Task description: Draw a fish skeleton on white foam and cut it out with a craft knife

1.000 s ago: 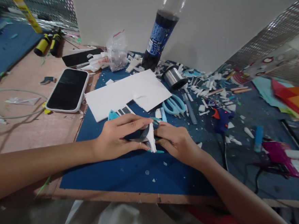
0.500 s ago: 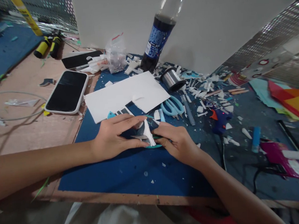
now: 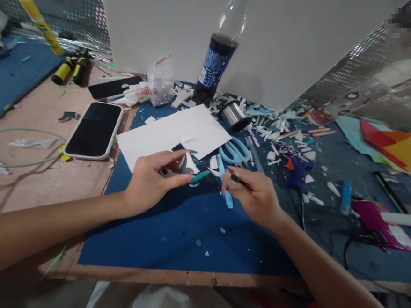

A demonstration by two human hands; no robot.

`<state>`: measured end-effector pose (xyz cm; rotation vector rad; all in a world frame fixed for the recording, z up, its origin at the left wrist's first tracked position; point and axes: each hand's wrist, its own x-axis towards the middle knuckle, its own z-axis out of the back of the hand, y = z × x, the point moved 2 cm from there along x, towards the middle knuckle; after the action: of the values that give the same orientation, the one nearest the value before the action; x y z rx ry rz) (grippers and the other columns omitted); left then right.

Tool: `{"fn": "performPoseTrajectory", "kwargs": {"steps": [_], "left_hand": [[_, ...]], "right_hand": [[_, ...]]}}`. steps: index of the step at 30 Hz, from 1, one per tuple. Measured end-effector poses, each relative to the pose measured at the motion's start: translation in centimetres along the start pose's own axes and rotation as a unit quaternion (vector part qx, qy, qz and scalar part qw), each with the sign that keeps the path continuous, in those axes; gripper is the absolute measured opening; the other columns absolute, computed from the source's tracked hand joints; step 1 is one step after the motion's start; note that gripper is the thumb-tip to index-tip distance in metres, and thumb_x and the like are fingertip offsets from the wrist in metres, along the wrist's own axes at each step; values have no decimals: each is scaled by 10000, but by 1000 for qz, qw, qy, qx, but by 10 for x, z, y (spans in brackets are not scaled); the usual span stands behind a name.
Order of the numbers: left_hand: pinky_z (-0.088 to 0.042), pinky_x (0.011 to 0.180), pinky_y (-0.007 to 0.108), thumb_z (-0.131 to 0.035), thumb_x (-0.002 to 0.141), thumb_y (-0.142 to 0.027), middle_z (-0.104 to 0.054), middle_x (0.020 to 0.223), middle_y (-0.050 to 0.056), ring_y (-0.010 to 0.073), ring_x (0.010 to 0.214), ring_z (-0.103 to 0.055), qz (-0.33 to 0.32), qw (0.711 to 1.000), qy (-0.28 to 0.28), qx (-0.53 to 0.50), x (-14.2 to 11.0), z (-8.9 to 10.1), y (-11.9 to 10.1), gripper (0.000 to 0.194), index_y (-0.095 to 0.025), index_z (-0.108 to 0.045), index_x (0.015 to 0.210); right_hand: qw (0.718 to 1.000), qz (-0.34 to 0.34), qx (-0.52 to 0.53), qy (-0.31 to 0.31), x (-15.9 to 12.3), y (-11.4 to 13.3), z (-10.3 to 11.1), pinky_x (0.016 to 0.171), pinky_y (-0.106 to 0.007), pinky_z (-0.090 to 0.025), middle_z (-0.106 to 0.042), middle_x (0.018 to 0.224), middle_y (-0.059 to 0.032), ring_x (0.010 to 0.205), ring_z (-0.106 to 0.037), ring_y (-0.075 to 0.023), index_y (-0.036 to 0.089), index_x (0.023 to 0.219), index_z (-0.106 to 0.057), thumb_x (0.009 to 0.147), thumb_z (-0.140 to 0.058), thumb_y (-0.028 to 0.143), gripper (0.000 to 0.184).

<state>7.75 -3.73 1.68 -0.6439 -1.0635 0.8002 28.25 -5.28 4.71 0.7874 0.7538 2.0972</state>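
Observation:
My left hand (image 3: 151, 179) pinches a small white and grey craft piece (image 3: 191, 164) between thumb and fingers. A teal strip (image 3: 200, 176) sticks out at the thumb tip; whether it is joined to the piece I cannot tell. My right hand (image 3: 253, 193) is apart from it, fingers curled round a thin dark stick-like thing (image 3: 240, 179), slightly blurred. A light blue bar-shaped tool (image 3: 228, 200) runs beside and partly behind the right fingertips; I cannot tell whether they grip it. Beyond are blue-handled scissors (image 3: 234, 151) and a white sheet (image 3: 168, 128) on the blue mat (image 3: 155, 242).
A phone (image 3: 94, 130) lies at the left, with yellow-black pliers (image 3: 80, 69) behind. A cola bottle (image 3: 216, 61) and wire spool (image 3: 235, 116) stand behind the sheet among white scraps. To the right are a glue gun (image 3: 300, 171) and coloured paper (image 3: 395, 145).
My right hand has drawn away from the left, with a thin dark thing in its fingers. The left hand keeps the craft piece, and the teal strip shows more clearly.

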Motion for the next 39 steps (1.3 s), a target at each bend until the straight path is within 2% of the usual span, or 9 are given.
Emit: {"fn": "performPoseTrajectory", "kwargs": {"steps": [2,5,9,14,18,22,26,34,39], "left_hand": [[-516,561,219,-689,750,-383,-656,746,58,122,630,-582,30,999,-4,-17,2,0,4,433,-125,-648,1096],[-527,615,237,-731,710,-366,-649,782,58,130,685,-582,5,999,11,-35,3,-1,4,490,-138,-631,1132],[-543,654,242,-739,702,-354,-662,863,65,123,706,-583,-10,999,43,-17,2,-5,0,548,-174,-579,1194],[-544,676,254,-737,708,-336,-641,953,92,129,741,-587,-50,997,56,23,1,-8,-2,503,-155,-579,1149],[-525,648,250,-734,709,-331,-570,916,72,120,723,-550,-50,997,56,4,3,-8,-1,443,-151,-608,1094],[-514,635,247,-736,695,-364,-501,934,46,102,704,-512,-29,994,79,-66,3,-8,3,515,-200,-587,1160],[-507,662,251,-720,719,-351,-456,968,40,132,813,-496,-8,984,107,-141,4,-10,7,586,-279,-512,1262],[-531,838,331,-662,784,-357,-411,1164,84,204,1083,-471,8,973,159,-167,6,-11,5,634,-327,-386,1353],[-424,1031,450,-555,876,-285,-381,1416,113,268,1303,-392,4,944,209,-256,5,-11,1,610,-306,-269,1415]], "right_hand": [[996,-77,36,-42,-2,-2,6,460,-215,-303,-442,532,42,438,-385,-54,174,647,-543,908,-452,254,287],[977,-169,97,-88,-5,-6,10,430,-230,-262,-356,493,59,410,-325,-59,185,725,-582,909,-449,357,285],[950,-235,200,-41,-2,-6,1,446,-227,-291,-403,543,49,456,-344,-66,171,945,-624,873,-488,440,310],[931,-260,255,25,0,-1,-11,603,-241,-418,-584,734,-14,662,-516,-104,167,992,-662,775,-625,398,319],[916,-297,271,16,0,-3,-15,622,-255,-417,-621,768,-26,665,-527,-109,150,941,-683,740,-660,360,292],[897,-328,297,-12,1,-3,-13,476,-220,-295,-474,556,46,479,-350,-48,137,895,-680,735,-662,369,282],[881,-350,319,-8,2,0,-9,439,-224,-192,-308,462,95,436,-230,-38,136,867,-664,725,-667,410,309],[828,-355,434,21,3,3,-14,468,-240,-180,-283,414,117,416,-177,-38,135,842,-632,774,-643,325,201],[806,-356,472,21,2,0,-15,467,-240,-167,-289,408,112,412,-168,-38,137,811,-598,813,-602,285,148]]}}
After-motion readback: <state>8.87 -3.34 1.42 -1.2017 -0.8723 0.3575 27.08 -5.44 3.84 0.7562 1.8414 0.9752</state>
